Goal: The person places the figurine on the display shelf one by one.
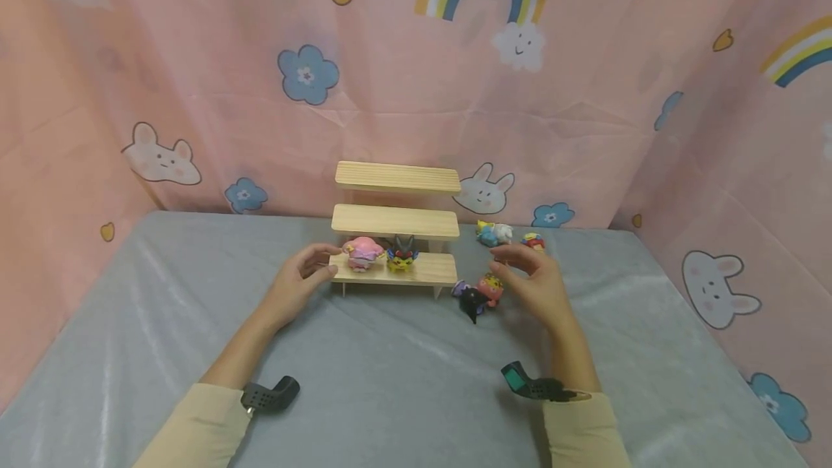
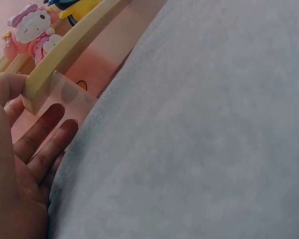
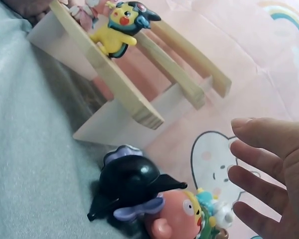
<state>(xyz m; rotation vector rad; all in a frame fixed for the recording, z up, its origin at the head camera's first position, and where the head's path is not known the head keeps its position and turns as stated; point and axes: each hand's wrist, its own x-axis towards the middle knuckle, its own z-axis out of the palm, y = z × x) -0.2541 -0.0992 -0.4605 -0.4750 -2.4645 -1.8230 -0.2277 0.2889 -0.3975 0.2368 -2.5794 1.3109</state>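
A three-tier wooden display stand [image 1: 395,219] with translucent side panels stands on the grey cloth. My left hand [image 1: 302,280] grips the left end of its lowest board [image 2: 72,47], thumb bent at the corner, other fingers beside the side panel. On that board sit a pink figurine [image 1: 362,253] with a white face, near the left fingertips, and a yellow figurine [image 3: 120,30] with a dark hood. My right hand [image 1: 536,280] hovers with nothing in its fingers, nearest a black-hooded figurine [image 3: 132,181] and a reddish-pink figurine [image 3: 174,216] lying right of the stand.
Farther back on the right lie a blue-and-yellow figurine [image 1: 486,234], a white figurine [image 1: 503,232] and one with a red top [image 1: 533,240]. A pink printed curtain [image 1: 390,121] hangs right behind the stand. Grey cloth [image 1: 390,381] covers the table.
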